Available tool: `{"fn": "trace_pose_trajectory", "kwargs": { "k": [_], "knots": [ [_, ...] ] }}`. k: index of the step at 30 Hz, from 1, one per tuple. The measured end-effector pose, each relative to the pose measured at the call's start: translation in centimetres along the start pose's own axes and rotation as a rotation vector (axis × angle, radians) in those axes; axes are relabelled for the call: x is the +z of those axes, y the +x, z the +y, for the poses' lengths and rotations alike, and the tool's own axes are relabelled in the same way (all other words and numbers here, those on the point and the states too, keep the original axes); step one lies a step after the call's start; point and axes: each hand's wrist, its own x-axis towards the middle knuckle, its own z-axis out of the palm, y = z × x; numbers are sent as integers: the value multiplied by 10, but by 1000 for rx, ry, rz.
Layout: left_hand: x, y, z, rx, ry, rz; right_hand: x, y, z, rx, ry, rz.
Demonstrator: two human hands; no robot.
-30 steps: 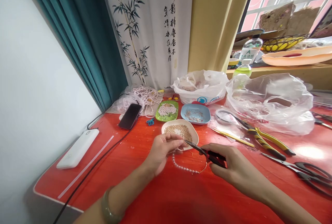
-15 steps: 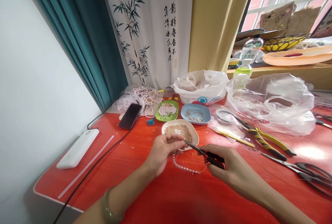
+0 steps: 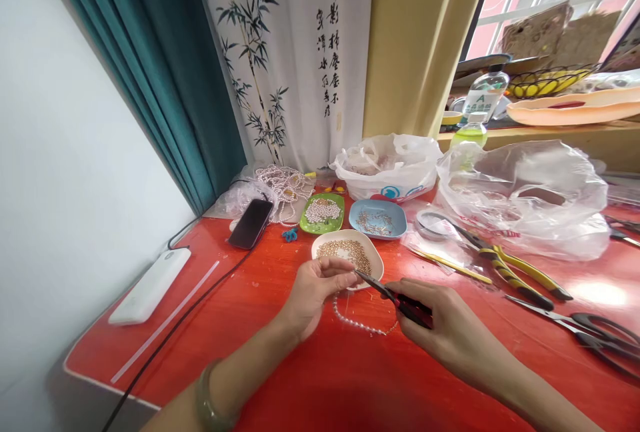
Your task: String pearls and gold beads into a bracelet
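My right hand [image 3: 433, 312] grips slim-nosed pliers [image 3: 407, 309] with black and red handles. Their narrow jaws point left and reach the fingertips of my left hand [image 3: 320, 292]. Thumb and forefinger of that hand are pinched on one end of a pearl bead strand [image 3: 357, 324], though the exact piece at the plier tips is too small to make out. White beads curve below both hands, with a fine gold-coloured end running up toward my right fingers. Just behind lies a cream dish [image 3: 373, 245] of gold beads, partly covered by my left hand.
Behind stand a green dish [image 3: 340, 222] of pearls and a blue dish [image 3: 400, 222] of small metal pieces. Yellow-black pliers [image 3: 517, 275], scissors [image 3: 575, 329] and plastic bags [image 3: 525, 199] lie to the right. A phone [image 3: 251, 224], power bank [image 3: 150, 285] and cable are at left.
Almost nothing differs. The pliers and right hand have shifted very slightly; both hands keep their holds at the same place over the cream dish's front edge.
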Motion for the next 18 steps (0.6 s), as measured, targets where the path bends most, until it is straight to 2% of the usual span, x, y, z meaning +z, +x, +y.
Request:
{"fn": "trace_pose_trajectory", "kwargs": {
  "k": [7, 14, 18],
  "knots": [
    [2, 0, 1, 7, 2, -14, 0, -2, 1, -49, -17, 11],
    [-2, 0, -1, 22, -16, -80, 2, -2, 4, -23, -33, 42],
    [-3, 1, -1, 21, -1, -76, -7, 4, 14, 64, 48, -96]
  ]
}}
